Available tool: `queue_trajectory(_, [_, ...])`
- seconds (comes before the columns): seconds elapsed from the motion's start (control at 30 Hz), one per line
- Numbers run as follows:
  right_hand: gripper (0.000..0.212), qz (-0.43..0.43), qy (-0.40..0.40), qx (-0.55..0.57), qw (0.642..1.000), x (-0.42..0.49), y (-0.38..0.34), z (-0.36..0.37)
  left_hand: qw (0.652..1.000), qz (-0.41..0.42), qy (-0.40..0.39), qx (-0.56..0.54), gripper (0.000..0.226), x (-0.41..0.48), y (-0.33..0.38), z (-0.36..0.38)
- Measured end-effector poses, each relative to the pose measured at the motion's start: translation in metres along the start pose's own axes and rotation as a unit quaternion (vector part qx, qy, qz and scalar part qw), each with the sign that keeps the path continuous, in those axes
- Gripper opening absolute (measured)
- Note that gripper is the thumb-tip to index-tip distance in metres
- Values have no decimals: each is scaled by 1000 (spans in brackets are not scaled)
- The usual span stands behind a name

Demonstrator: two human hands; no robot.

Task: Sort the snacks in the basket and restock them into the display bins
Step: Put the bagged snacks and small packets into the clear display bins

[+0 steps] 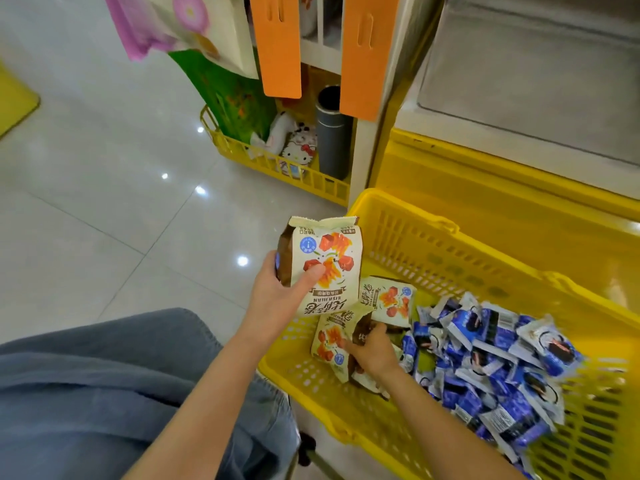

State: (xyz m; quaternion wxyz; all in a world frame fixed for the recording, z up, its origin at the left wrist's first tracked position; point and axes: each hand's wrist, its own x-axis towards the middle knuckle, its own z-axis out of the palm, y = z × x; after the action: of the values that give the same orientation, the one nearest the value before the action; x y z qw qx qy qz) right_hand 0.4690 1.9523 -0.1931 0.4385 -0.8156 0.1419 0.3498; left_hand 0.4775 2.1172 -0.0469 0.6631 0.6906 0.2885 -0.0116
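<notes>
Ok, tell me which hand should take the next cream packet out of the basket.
Right. The right hand is down inside the yellow basket, fingers curled on the loose cream packets. The left hand is occupied, gripping a raised packet above the rim.

Shiny pale tile floor point(104, 202) dotted with light glare, cream shelf unit point(367, 161) far centre with orange panels point(280, 46), yellow mat point(14, 98) far left.
</notes>
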Motion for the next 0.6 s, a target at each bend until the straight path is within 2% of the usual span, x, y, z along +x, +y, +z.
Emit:
queue_trajectory(0.2, [68,-6,-32,-21,999,-18,-12,-44,999,-6,-32,-11,26,-9,7,9])
queue_trajectory(0.33, [53,-28,-15,15,999,-42,-34,-91,999,0,-49,-14,33,-22,21,22])
queue_trajectory(0.4, [52,-52,-9,39,998,-57,-46,-117,998,3,-65,-24,32,-30,30,30])
queue_trajectory(0.53, [74,-62,6,124,990,-96,-67,-168,983,-16,-175,-47,52,-52,56,48])
queue_trajectory(0.6, [66,-74,-11,198,977,-116,-73,-189,974,-5,-217,-66,53,-63,70,60])
